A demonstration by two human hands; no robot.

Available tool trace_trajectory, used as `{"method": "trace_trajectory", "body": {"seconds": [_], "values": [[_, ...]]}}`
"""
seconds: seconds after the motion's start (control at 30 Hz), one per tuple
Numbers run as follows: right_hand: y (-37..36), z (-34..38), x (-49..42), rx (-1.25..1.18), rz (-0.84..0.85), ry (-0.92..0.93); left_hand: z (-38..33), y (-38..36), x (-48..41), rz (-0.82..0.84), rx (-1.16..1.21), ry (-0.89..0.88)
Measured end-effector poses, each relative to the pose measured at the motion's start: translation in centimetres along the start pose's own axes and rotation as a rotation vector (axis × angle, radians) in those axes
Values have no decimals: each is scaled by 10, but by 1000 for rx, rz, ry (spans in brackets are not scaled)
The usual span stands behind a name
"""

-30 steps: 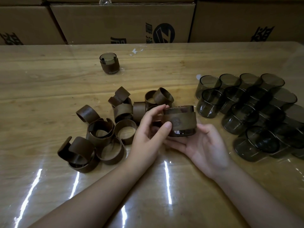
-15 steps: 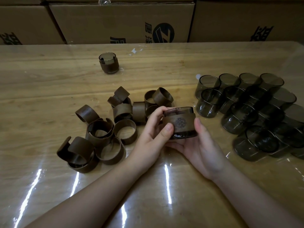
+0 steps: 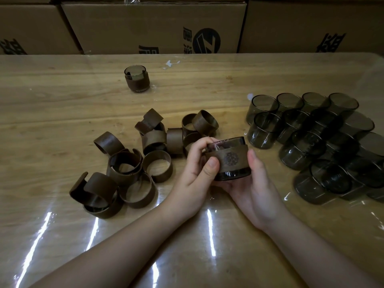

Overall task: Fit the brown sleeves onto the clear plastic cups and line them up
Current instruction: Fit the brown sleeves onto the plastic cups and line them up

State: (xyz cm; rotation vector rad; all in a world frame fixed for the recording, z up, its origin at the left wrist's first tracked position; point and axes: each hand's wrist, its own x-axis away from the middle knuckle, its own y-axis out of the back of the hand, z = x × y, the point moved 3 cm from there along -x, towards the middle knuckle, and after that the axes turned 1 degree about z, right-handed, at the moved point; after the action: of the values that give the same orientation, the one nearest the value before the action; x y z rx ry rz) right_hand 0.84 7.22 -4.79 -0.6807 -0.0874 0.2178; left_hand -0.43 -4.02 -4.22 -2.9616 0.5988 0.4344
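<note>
Cardboard boxes (image 3: 153, 28) wall the far edge, 12 o'clock. Wooden bench (image 3: 52, 104) under a glossy clear sheet, glare streaks near side. Bare tinted cups (image 3: 311, 142) clustered at 3 o'clock, upright, touching or overlapping in view. Loose brown sleeves (image 3: 133, 161) heaped at 9 o'clock, some on edge, some flat. One sleeved cup (image 3: 137, 79) stands alone toward 11 o'clock. Centre: held cup (image 3: 228, 159), sleeve round its middle, flower stamp facing camera, rim and base showing clear. Left hand (image 3: 199, 169) curled on its left side, thumb pressed on the sleeve. Right hand (image 3: 253, 188) cradles it from below, thumb up its right side.
</note>
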Motion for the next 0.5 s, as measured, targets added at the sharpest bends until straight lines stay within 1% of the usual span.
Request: {"method": "trace_trajectory", "body": {"seconds": [0.3, 0.5], "values": [[2, -1, 1, 24, -13, -8, 3, -1, 1, 10, -32, 5], [2, 0, -1, 44, 3, -52, 3, 4, -3, 24, -15, 79]]}}
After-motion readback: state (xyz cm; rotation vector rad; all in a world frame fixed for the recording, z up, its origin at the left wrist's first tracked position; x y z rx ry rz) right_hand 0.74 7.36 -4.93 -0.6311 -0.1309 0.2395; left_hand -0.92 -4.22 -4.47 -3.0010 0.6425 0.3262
